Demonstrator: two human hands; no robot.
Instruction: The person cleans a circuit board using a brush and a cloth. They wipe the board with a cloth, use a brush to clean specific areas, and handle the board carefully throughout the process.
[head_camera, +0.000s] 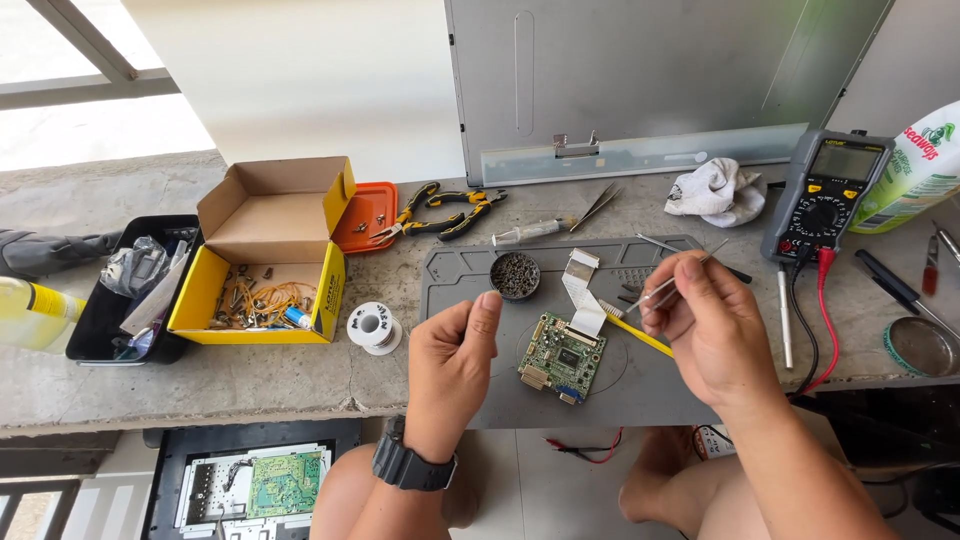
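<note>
My right hand (708, 325) grips thin metal tweezers (668, 287) whose tips point down-left toward a small green circuit board (563, 357) on a grey work mat (480, 275). A white flat ribbon cable (580, 290) runs up from the board. My left hand (452, 358), with a black watch on the wrist, hovers just left of the board with fingers curled and thumb and forefinger pinched; I cannot tell if anything tiny is between them. A yellow-handled brush (640, 337) lies beside the board under my right hand.
A round tin of small parts (516, 274), a solder spool (373, 326), a yellow cardboard box (262, 250), pliers (445, 210), a syringe (527, 232), a white rag (716, 190) and a multimeter (826, 195) with leads crowd the concrete bench. A monitor panel (640, 80) leans behind.
</note>
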